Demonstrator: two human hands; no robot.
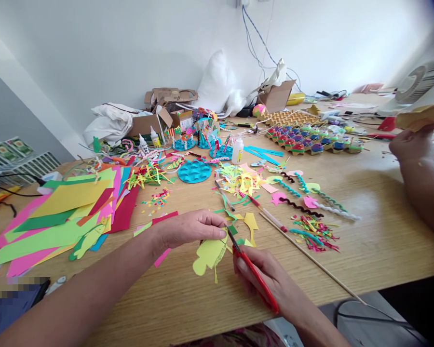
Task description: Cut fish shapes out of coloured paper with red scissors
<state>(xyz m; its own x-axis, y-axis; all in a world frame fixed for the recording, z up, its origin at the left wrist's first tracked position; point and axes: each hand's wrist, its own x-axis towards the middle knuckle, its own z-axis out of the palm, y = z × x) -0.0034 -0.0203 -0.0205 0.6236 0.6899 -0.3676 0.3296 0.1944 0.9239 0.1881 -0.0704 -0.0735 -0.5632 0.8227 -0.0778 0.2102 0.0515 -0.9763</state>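
My left hand (pixel 197 229) pinches a yellow paper cutout (pixel 208 255) at its upper edge, above the near part of the table. The cutout has a rounded lobe at the lower left, drawn dark marks along its right side and a thin strip dangling below. In my right hand (pixel 264 277) are red-handled scissors (pixel 256 279), their dark blades against the cutout's upper right edge. How far the blades are apart cannot be made out. Green and yellow paper scraps (pixel 251 224) lie just beyond my hands.
Coloured paper sheets (pixel 61 212) are stacked at the left. A blue scalloped disc (pixel 194 171), glue bottle (pixel 237 150) and painted egg cartons (pixel 314 137) stand farther back. A long thin stick (pixel 311 258) crosses the right side. Another person's hand (pixel 412 142) holds a cardboard piece (pixel 423 117).
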